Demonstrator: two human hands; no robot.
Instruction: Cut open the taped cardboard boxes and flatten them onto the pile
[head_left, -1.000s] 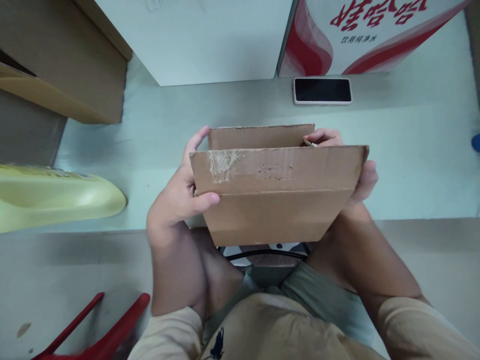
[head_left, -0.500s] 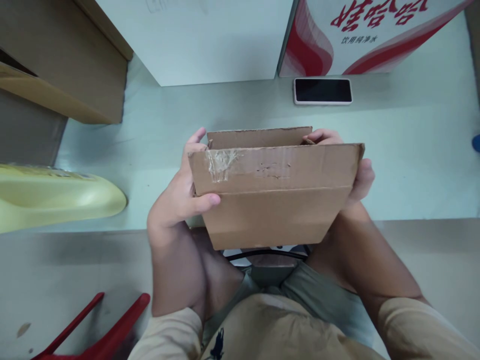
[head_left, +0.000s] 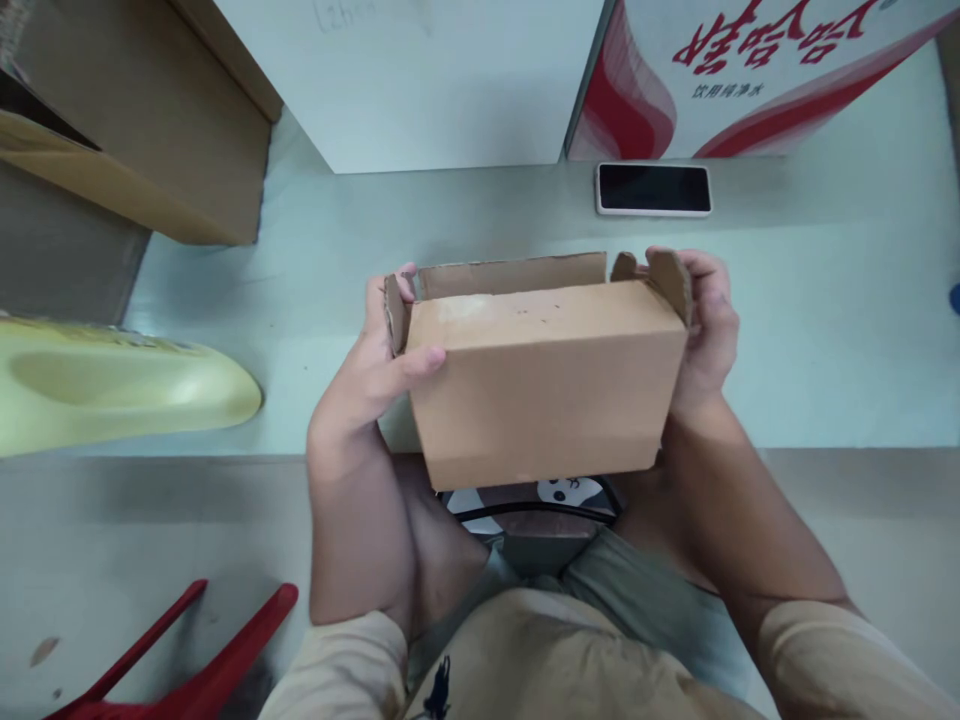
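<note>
A small brown cardboard box (head_left: 547, 410) is held up between my hands at the table's front edge. Its near flap lies folded inward over the top, the far flap stands up, and short flaps stick up at both ends. My left hand (head_left: 379, 355) grips the left end, thumb on the front face and fingertips behind the left end flap. At the right end, my right hand (head_left: 709, 325) holds the box, its fingers around the right end flap, partly hidden by it.
A phone (head_left: 654, 190) lies behind the box, before a white box (head_left: 450, 90) and a red-and-white carton (head_left: 720, 110). Large brown cartons (head_left: 202, 150) and a yellow container (head_left: 135, 385) are at the left. A red stool (head_left: 225, 650) stands on the floor below left.
The near flap has folded down over the box top. The right end flap now shows upright, and my right hand has moved up beside it.
</note>
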